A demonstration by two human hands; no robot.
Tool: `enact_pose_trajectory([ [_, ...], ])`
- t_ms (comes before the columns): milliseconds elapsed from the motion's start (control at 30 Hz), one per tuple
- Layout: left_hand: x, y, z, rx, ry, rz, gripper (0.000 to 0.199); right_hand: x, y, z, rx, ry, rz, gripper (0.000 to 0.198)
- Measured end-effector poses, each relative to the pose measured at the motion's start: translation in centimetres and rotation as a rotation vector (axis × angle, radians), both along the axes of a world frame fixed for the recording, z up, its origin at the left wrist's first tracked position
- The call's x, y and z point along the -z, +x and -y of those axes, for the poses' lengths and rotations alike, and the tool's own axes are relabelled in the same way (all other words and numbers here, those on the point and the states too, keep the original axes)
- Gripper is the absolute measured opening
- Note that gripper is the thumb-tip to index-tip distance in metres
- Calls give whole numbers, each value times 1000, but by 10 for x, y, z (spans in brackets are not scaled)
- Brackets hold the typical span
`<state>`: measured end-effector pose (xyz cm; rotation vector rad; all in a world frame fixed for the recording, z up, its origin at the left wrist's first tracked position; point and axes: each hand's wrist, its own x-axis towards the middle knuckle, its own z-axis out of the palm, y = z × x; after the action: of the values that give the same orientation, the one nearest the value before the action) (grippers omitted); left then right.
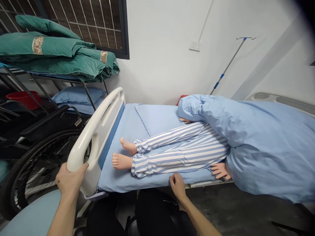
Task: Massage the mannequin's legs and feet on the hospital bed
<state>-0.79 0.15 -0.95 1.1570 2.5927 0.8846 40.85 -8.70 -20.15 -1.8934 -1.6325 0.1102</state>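
My left hand point(71, 178) grips the lower corner of the white footboard point(82, 144), thumb over its inner side. At the near edge of the mattress, my right hand point(177, 184) rests on the light blue sheet point(150, 180) with curled fingers; whatever they may hold is hidden. On the bed lies a manikin-like figure in blue-and-white striped trousers point(177, 154), its bare feet point(122, 161) toward the footboard. A blue quilt point(268, 141) covers its upper body, and its near hand point(220, 170) sticks out from under the quilt.
A wheelchair wheel point(46, 170) stands left of the footboard. Behind it, green folded bedding point(61, 55) lies on a metal-framed bed, near a red basin point(24, 99) and blue pillows point(76, 95). An IV pole point(228, 64) rises beyond the bed by the wall.
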Motion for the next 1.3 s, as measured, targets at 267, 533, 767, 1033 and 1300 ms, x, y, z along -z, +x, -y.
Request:
enact_pose_trajectory([
  [267, -1, -1, -1, 8, 29, 40, 58, -2, 1, -2, -7, -6, -18, 23],
  [533, -1, -1, -3, 32, 53, 56, 64, -6, 5, -6, 1, -3, 10, 24],
  [767, 0, 0, -5, 48, 36, 55, 63, -8, 6, -7, -19, -10, 0, 24],
  [1033, -13, 10, -2, 21, 17, 85, 67, -12, 9, -7, -47, -71, -18, 25],
  [1300, -15, 12, -1, -5, 0, 100, 70, -12, 10, -6, -48, -63, -19, 23],
])
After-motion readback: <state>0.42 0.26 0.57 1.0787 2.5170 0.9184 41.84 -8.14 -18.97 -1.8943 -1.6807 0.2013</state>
